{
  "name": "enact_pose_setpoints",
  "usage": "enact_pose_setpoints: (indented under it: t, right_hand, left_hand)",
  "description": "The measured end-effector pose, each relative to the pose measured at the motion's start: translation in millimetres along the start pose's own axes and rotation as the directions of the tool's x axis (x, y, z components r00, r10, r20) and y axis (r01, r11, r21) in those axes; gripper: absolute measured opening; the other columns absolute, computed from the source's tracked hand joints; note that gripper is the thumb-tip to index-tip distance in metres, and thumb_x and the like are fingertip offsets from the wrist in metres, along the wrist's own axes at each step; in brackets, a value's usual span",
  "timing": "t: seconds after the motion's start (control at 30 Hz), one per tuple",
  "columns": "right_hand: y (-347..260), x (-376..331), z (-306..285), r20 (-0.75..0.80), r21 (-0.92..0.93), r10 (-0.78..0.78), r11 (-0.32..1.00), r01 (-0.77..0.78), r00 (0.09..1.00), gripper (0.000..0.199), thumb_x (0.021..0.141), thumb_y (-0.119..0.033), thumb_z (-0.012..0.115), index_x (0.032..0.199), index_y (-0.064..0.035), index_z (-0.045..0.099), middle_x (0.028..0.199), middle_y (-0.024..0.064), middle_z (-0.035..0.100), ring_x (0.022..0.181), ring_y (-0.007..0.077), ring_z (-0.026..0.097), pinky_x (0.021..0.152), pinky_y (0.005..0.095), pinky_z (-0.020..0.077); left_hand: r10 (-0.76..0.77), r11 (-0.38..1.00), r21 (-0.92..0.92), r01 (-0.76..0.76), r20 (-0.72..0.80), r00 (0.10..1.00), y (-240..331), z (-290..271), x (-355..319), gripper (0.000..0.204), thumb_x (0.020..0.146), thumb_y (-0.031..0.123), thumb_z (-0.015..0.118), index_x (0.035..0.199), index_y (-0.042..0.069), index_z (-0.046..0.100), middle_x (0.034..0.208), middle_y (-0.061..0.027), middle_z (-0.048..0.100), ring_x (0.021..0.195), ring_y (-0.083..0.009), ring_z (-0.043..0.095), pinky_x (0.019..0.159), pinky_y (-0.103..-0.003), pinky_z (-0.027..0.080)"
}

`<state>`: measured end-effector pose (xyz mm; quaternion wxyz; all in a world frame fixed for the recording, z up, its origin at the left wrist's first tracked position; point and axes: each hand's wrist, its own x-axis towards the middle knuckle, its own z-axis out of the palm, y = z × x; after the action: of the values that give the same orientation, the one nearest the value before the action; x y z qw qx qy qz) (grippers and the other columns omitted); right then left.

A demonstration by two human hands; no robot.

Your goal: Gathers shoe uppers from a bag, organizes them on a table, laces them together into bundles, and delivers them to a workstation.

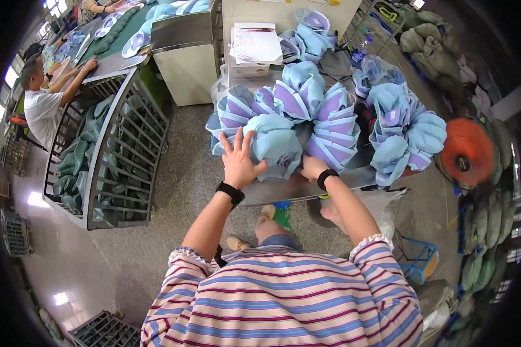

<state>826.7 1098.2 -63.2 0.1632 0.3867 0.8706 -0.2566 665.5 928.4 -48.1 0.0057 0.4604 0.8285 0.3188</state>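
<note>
A bundle of blue-and-purple fabric pieces (276, 141) lies between the hands: the left hand (241, 162), open, fingers spread over its left side; the right hand (315, 168) at its lower right. Beneath is a metal table (283, 194). A barred cart (89, 199) stands left of the left hand. The right fingertips are hidden; I cannot tell whether they grip.

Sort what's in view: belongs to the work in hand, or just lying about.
Work in hand:
- Blue-and-purple fabric bundles, both hands at one
- Left hand, right hand
- Metal table beneath

Apparently just about:
- Paper stack
- Orange fan
</note>
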Motion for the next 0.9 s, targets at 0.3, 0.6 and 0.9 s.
enact_pose_setpoints:
  t: [0.3, 0.6, 0.9]
  right_hand:
    - [129, -49, -23, 0.212, -0.790, -0.538, 0.397, 0.467, 0.816, 0.014, 0.069, -0.019, 0.060, 0.079, -0.0209, 0.069, 0.130, 0.0046, 0.042, 0.112, 0.0209, 0.045, 0.092, 0.0358, 0.0344]
    - [74, -26, 54, -0.478, -0.010, -0.436, 0.871, 0.491, 0.762, 0.039, 0.072, -0.025, 0.062, 0.105, -0.0061, 0.054, 0.107, 0.0141, 0.054, 0.091, 0.0325, 0.055, 0.074, 0.0398, 0.0459]
    - [49, -115, -18, 0.156, -0.260, -0.214, 0.933, 0.249, 0.964, 0.027, 0.077, -0.034, 0.054, 0.093, -0.0133, 0.063, 0.085, 0.0134, 0.063, 0.080, 0.0310, 0.060, 0.070, 0.0400, 0.0467]
  left_hand:
    - [0.216, 0.976, -0.010, -0.217, 0.133, 0.967, -41, -15, 25, 0.077, 0.058, 0.034, 0.069, 0.126, 0.022, 0.037, 0.127, -0.0127, 0.039, 0.122, -0.0517, 0.016, 0.080, -0.058, 0.042]
    - [0.275, 0.961, -0.016, -0.275, 0.115, 0.955, -36, -12, 25, 0.077, 0.057, 0.034, 0.069, 0.127, 0.022, 0.037, 0.127, -0.0132, 0.039, 0.123, -0.0497, 0.016, 0.080, -0.058, 0.041]
    - [0.255, 0.967, -0.056, -0.249, 0.162, 0.953, -53, -27, 9, 0.079, 0.055, 0.032, 0.070, 0.126, 0.020, 0.038, 0.128, -0.0153, 0.037, 0.126, -0.0498, 0.013, 0.085, -0.057, 0.037]
